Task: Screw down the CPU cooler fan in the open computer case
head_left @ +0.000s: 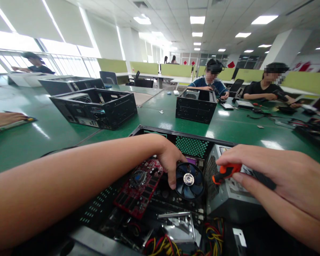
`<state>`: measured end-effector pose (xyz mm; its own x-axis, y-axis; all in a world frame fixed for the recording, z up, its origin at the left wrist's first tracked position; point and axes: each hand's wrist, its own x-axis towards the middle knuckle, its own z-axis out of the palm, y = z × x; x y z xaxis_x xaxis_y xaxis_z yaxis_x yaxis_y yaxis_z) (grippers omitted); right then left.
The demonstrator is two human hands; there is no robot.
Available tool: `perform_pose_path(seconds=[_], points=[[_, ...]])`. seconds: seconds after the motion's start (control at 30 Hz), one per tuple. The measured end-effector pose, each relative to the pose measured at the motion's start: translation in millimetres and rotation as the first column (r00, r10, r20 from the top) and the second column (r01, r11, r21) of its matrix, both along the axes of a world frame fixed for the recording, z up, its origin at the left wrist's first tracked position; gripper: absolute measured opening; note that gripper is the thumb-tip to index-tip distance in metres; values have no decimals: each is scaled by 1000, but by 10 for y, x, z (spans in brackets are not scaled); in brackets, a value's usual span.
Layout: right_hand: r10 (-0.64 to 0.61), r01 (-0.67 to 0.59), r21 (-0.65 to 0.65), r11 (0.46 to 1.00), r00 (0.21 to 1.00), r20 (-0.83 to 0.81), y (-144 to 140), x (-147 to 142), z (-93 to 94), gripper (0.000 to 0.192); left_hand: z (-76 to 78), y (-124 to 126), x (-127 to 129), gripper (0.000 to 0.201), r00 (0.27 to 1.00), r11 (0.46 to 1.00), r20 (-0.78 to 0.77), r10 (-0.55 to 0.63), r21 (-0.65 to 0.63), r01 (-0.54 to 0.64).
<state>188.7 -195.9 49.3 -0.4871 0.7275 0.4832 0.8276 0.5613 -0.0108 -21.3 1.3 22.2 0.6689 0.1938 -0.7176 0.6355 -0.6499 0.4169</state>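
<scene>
Your left hand [170, 158] reaches into the open computer case [149, 131] on the green bench [42, 138], its grip released, fingertips resting on the rim of the cooling fan [188, 179]. Just left of that hand lies the red card [138, 188]. Your right hand [277, 177] has its grip clenched around an orange-and-black screwdriver [226, 171], over the grey power supply [229, 192].

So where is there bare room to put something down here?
Bare green table lies left of the open case, short of the second case. Another patch lies right of the third case. Inside the open case it is crowded: red card, fan, wires.
</scene>
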Motion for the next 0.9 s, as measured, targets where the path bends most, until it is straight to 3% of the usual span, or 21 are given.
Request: perform_pose_path(seconds=[0.23, 0.53, 0.67, 0.83, 0.9], points=[[30, -32, -28, 999, 999, -42, 16, -34, 5, 31, 28, -13, 18, 98, 999, 1000, -35, -5, 20, 6], [-31, 24, -125, 992, 998, -49, 116, 38, 41, 22, 17, -5, 46, 102, 999, 1000, -49, -3, 16, 4], [-11, -8, -125, 992, 988, -155, 66, 14, 14, 34, 23, -10, 63, 99, 999, 1000, -32, 4, -14, -4], [25, -51, -138, 989, 982, -189, -74, -117, 5, 22, -9, 17, 41, 97, 1000, 998, -27, -12, 59, 13], [91, -121, -171, 978, 980, -176, -100, -161, 7, 22, -18, 31, 31, 97, 999, 996, -32, -27, 85, 30]])
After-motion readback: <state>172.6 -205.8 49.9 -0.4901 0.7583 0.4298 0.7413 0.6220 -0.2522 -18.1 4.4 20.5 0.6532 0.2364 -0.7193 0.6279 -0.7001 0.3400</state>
